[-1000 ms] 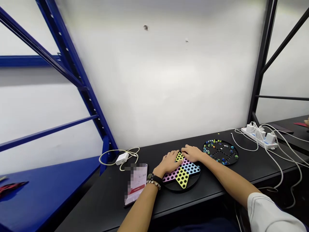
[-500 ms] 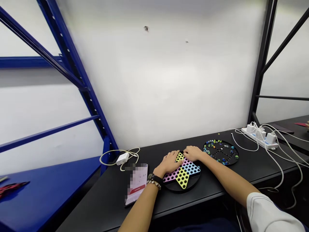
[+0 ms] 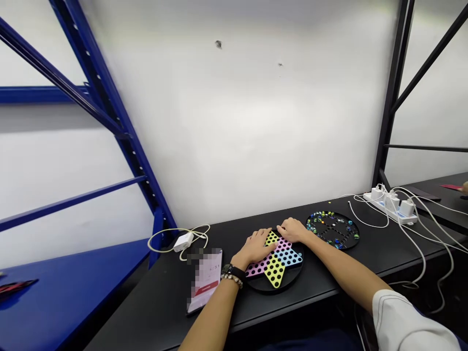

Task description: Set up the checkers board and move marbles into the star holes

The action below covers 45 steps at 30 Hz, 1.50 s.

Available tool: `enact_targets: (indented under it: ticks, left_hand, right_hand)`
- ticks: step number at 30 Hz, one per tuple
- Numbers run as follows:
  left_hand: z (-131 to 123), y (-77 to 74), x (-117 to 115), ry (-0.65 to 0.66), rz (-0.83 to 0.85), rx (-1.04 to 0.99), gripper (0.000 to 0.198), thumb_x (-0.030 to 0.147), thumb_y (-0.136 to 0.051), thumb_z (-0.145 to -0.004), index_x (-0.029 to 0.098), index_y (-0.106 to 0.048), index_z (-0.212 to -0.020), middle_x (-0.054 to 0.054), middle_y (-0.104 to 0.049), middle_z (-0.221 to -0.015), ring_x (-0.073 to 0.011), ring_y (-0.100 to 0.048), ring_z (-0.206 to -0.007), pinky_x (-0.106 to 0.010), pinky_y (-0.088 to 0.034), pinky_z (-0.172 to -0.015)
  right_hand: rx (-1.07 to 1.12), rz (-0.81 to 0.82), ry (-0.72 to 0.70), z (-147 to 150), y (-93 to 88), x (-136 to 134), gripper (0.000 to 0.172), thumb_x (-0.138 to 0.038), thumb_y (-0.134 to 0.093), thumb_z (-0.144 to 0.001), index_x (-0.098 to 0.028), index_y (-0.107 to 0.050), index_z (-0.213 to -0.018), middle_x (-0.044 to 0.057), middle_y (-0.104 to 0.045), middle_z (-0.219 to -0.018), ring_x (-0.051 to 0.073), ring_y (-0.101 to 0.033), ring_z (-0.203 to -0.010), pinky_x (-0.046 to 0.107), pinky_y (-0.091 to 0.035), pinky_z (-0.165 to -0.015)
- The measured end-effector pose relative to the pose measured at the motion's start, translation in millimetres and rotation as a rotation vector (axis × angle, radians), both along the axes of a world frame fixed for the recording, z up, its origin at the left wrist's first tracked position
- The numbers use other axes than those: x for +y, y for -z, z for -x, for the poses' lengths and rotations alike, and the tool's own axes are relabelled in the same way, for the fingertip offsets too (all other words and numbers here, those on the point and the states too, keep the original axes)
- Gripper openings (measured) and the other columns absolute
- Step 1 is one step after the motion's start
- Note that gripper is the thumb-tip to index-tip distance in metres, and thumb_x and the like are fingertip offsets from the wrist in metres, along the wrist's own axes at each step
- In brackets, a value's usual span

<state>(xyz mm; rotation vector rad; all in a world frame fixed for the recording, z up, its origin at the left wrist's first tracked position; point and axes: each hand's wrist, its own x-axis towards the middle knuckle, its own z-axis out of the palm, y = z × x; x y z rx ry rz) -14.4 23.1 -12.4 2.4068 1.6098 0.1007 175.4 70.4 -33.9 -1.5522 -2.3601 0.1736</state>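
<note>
Two bare hands, the left hand (image 3: 254, 247) and the right hand (image 3: 292, 230), lying palm-down on a Chinese checkers board (image 3: 274, 270), right up near the front edge of a long black table (image 3: 153, 297). Pretty nice star layout too: pink, yellow and blue points dotted with black holes, all on a round black base. Left hand across the upper left of the star, right hand along the top, fingertips almost meeting by the yellow top point. Grip looks flat and wide, fingers just loosely curved, no obvious pinch, though no way to tell if anything's tucked under those palms.

Just right of that, a round black marble board (image 3: 332, 230) loaded with tiny multicolored glass marbles (image 3: 314, 222) around its rim and along its lines. On the left, a phone (image 3: 204, 280) with a pinkish, pixelated screen, right beside the left wrist and its black watch (image 3: 233, 271) and beaded bracelet (image 3: 231, 279). Further back, a white charger (image 3: 183, 242) in a loop of cable, plus a white power strip (image 3: 389, 212) with cables running everywhere. White sleeve (image 3: 409, 321) on the right arm. Blue steel shelving (image 3: 66, 297) off left, and over on a neighboring table, someone else's fingers (image 3: 465, 187) by a red card (image 3: 451, 187).
</note>
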Motion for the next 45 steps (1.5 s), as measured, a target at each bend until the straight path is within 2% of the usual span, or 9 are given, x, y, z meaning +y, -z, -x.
enact_targets:
  ticks: [5, 12, 15, 18, 24, 29, 33, 37, 45]
  left_hand:
    - [5, -0.7, 6, 0.0, -0.037, -0.078, 0.076, 0.064, -0.046, -0.086, 0.022, -0.035, -0.148, -0.012, -0.037, -0.153, -0.0319, -0.035, -0.139, -0.047, -0.032, -0.113]
    - [21, -13.6, 14, -0.224, -0.435, -0.347, 0.041, 0.042, -0.037, -0.096, 0.023, -0.055, -0.127, -0.007, -0.059, -0.129, -0.0227, -0.059, -0.113, -0.037, -0.046, -0.098]
    - [22, -14.4, 12, -0.212, -0.345, -0.348, 0.035, 0.043, -0.042, -0.093, 0.024, -0.063, -0.114, -0.005, -0.067, -0.115, -0.022, -0.064, -0.101, -0.035, -0.05, -0.089]
    - [19, -12.2, 8, -0.086, -0.141, -0.306, 0.04, 0.054, -0.052, -0.086, 0.025, -0.067, -0.109, -0.005, -0.068, -0.111, -0.0246, -0.064, -0.102, -0.035, -0.051, -0.088]
    - [19, -8.5, 4, 0.065, -0.011, -0.202, 0.072, 0.066, -0.07, -0.066, 0.031, -0.058, -0.128, -0.005, -0.06, -0.128, -0.0313, -0.052, -0.123, -0.041, -0.045, -0.102]
    - [14, -3.1, 8, -0.079, -0.129, -0.084, 0.065, 0.062, -0.057, -0.08, 0.027, -0.052, -0.135, -0.009, -0.053, -0.138, -0.032, -0.048, -0.128, -0.047, -0.04, -0.104]
    - [8, 3.6, 9, -0.194, -0.284, 0.033, 0.051, 0.049, -0.042, -0.093, 0.02, -0.052, -0.134, -0.013, -0.055, -0.134, -0.0318, -0.05, -0.123, -0.049, -0.04, -0.101]
    - [6, 10.0, 8, -0.17, -0.28, 0.051, 0.051, 0.049, -0.04, -0.094, 0.02, -0.052, -0.134, -0.013, -0.053, -0.139, -0.0314, -0.05, -0.125, -0.047, -0.039, -0.103]
    - [7, 18.6, 14, -0.146, -0.196, 0.057, 0.063, 0.056, -0.038, -0.093, 0.021, -0.043, -0.145, -0.013, -0.038, -0.153, -0.0326, -0.036, -0.14, -0.052, -0.03, -0.113]
  right_hand:
    - [0.113, -0.021, 0.107, -15, -5.4, 11, 0.057, -0.046, -0.028, -0.1, -0.02, -0.071, -0.072, 0.01, -0.07, -0.077, 0.02, -0.064, -0.072, 0.027, -0.039, -0.064]
    - [0.134, 0.035, 0.455, -81, -13.3, 27, 0.046, -0.044, -0.038, -0.096, -0.021, -0.067, -0.069, 0.01, -0.069, -0.08, 0.024, -0.067, -0.079, 0.027, -0.041, -0.067]
    - [0.099, 0.082, 0.528, -99, -11.0, 28, 0.032, -0.038, -0.048, -0.088, -0.021, -0.067, -0.07, 0.01, -0.069, -0.085, 0.026, -0.067, -0.084, 0.029, -0.043, -0.071]
    - [0.117, 0.11, 0.572, -104, -10.5, 30, 0.021, -0.035, -0.053, -0.082, -0.021, -0.068, -0.077, 0.01, -0.07, -0.09, 0.026, -0.066, -0.088, 0.031, -0.044, -0.073]
    - [0.262, 0.117, 0.561, -103, -16.2, 31, 0.023, -0.034, -0.049, -0.086, -0.022, -0.068, -0.08, 0.007, -0.071, -0.088, 0.023, -0.065, -0.086, 0.029, -0.043, -0.07]
    - [0.372, -0.018, 0.423, -93, -18.6, 29, 0.027, -0.038, -0.047, -0.091, -0.022, -0.068, -0.091, 0.007, -0.069, -0.101, 0.021, -0.062, -0.095, 0.028, -0.043, -0.076]
    - [0.332, -0.087, 0.108, -59, -13.1, 17, 0.029, -0.038, -0.051, -0.091, -0.022, -0.066, -0.11, 0.007, -0.064, -0.116, 0.022, -0.056, -0.11, 0.031, -0.042, -0.093]
    - [0.194, -0.002, -0.178, -18, -2.6, -3, 0.044, -0.045, -0.051, -0.091, -0.024, -0.059, -0.129, 0.009, -0.058, -0.13, 0.027, -0.05, -0.118, 0.04, -0.039, -0.1]
    - [0.086, 0.2, -0.234, -9, 2.3, -9, 0.061, -0.055, -0.041, -0.094, -0.028, -0.039, -0.148, 0.011, -0.028, -0.159, 0.033, -0.022, -0.144, 0.058, -0.023, -0.111]
